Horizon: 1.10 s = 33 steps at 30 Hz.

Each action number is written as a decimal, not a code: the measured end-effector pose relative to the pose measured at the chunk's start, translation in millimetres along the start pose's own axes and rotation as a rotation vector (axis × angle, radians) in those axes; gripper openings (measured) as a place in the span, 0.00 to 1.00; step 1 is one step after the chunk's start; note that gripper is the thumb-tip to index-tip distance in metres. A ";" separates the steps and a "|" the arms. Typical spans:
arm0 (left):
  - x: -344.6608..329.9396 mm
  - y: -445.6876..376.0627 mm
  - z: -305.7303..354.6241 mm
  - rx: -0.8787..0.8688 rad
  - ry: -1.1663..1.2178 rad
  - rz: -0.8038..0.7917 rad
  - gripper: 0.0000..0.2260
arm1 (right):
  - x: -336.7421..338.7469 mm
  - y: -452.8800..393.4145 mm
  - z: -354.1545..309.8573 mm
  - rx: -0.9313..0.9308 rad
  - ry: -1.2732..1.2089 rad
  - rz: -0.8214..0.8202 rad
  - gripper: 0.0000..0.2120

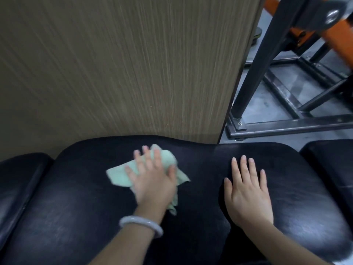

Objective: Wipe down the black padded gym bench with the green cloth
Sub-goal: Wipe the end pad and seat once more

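Observation:
The black padded bench fills the lower half of the view, its surface scuffed and shiny. A crumpled pale green cloth lies on the pad left of centre. My left hand presses flat on the cloth with spread, straight fingers, and a pale bangle sits on that wrist. My right hand rests palm down on the bare pad to the right, fingers straight, apart from the cloth.
A brown wood-grain panel rises right behind the bench. Separate black pads lie at far left and far right. A black steel machine frame with orange parts stands on the grey floor at back right.

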<state>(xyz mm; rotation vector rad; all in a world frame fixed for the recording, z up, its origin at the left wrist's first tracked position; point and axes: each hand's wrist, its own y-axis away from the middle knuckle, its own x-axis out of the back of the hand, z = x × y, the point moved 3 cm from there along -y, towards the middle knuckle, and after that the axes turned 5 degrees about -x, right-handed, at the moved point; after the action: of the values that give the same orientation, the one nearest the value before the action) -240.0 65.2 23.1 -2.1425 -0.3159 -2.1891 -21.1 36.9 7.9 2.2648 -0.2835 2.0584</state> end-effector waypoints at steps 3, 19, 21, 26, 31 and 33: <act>1.6 19.3 62.6 -0.322 0.115 0.068 0.30 | 0.5 -0.7 -0.1 0.011 0.018 -0.008 0.28; 4.3 68.5 -223.2 0.135 0.055 -0.045 0.28 | 5.1 0.4 -3.5 0.010 0.008 -0.057 0.29; 6.0 64.3 -217.8 0.214 0.056 -0.035 0.27 | 7.7 0.9 -3.8 0.000 -0.005 -0.063 0.28; 1.1 69.7 -158.0 0.192 -0.012 -0.070 0.31 | 13.0 2.8 -5.4 -0.011 0.027 -0.131 0.29; -5.1 91.2 -71.2 -0.153 0.096 0.037 0.29 | 8.7 25.8 -31.4 0.031 0.043 -0.132 0.27; -2.2 100.8 -52.0 -0.289 0.117 0.030 0.28 | 2.6 45.9 -52.2 0.121 -0.002 -0.123 0.29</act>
<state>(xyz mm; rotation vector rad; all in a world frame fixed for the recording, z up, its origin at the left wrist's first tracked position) -272.2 -43.3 30.7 -2.1183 0.0424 -2.4609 -80.3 0.8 12.4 2.2876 -0.0192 2.0636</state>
